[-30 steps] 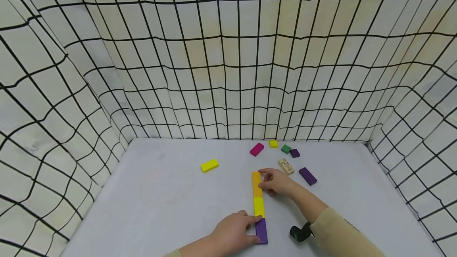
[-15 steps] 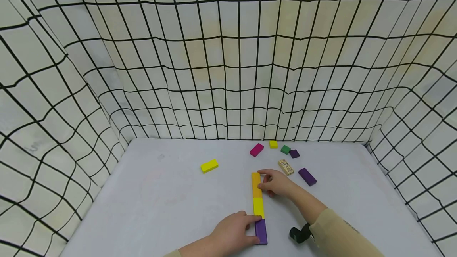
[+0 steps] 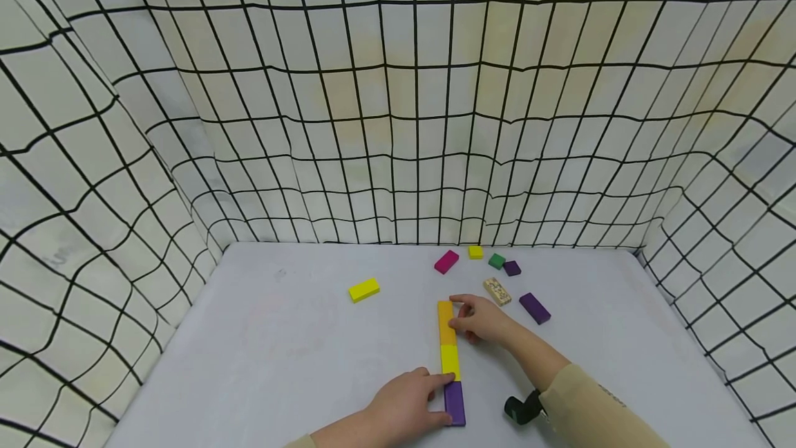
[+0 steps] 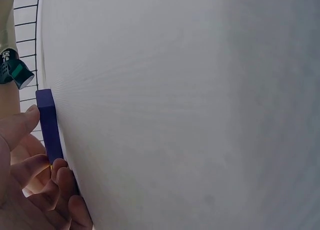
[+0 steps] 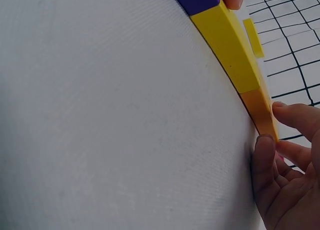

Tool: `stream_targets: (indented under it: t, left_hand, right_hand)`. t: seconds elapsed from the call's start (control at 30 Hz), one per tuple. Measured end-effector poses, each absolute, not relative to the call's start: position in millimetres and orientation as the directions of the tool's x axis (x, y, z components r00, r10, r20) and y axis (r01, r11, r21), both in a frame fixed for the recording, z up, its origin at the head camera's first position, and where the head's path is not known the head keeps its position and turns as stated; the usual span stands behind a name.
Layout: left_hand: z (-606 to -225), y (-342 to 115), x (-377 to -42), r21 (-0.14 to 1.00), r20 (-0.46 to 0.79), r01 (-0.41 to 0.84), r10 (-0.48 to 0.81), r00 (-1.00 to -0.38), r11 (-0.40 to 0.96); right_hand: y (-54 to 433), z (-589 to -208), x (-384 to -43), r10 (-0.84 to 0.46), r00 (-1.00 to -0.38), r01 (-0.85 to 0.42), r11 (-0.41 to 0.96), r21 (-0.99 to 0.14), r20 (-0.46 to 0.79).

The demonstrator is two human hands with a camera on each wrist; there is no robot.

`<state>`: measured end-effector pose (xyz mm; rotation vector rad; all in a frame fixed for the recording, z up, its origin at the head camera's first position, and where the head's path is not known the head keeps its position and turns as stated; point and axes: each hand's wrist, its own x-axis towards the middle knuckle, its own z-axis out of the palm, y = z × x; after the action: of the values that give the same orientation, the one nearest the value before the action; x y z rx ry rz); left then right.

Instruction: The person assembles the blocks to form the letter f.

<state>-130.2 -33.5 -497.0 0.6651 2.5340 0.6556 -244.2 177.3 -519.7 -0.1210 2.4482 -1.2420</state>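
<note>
Three wooden blocks lie end to end in a straight row on the white table: an orange block (image 3: pixel 446 323) farthest away, a yellow block (image 3: pixel 450 361) in the middle, a purple block (image 3: pixel 455 405) nearest. My left hand (image 3: pixel 403 401) holds the purple block, thumb by its near end and index finger by its seam with the yellow one. My right hand (image 3: pixel 486 320) grips the orange block, with one fingertip at its far end and another at its right side. In the right wrist view the orange block (image 5: pixel 260 110) and yellow block (image 5: pixel 228 48) touch.
Beyond the row lie a patterned block (image 3: pixel 497 291), another purple block (image 3: pixel 535 308), a pink block (image 3: pixel 446 261), and small yellow, green (image 3: pixel 497 261) and dark purple pieces. A yellow block (image 3: pixel 364 290) sits to the left. Black netting (image 3: pixel 417 157) over white walls encloses the table.
</note>
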Motion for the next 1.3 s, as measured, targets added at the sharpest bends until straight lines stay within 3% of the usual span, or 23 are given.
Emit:
stream_targets:
  t: [0.67,1.3]
  left_hand:
    - [-499.8,-35.6,-130.6,0.541,-0.304,0.312,0.527,-0.793,0.781]
    - [-500.8,-33.8,-130.7,0.543,-0.312,0.314,0.534,-0.786,0.779]
  right_hand:
    - [188.7,-515.7,-245.5,-0.193,-0.962,0.048,0.575,-0.817,-0.192]
    - [279.9,-483.3,-245.7,-0.116,-0.989,-0.020,0.730,-0.683,-0.095]
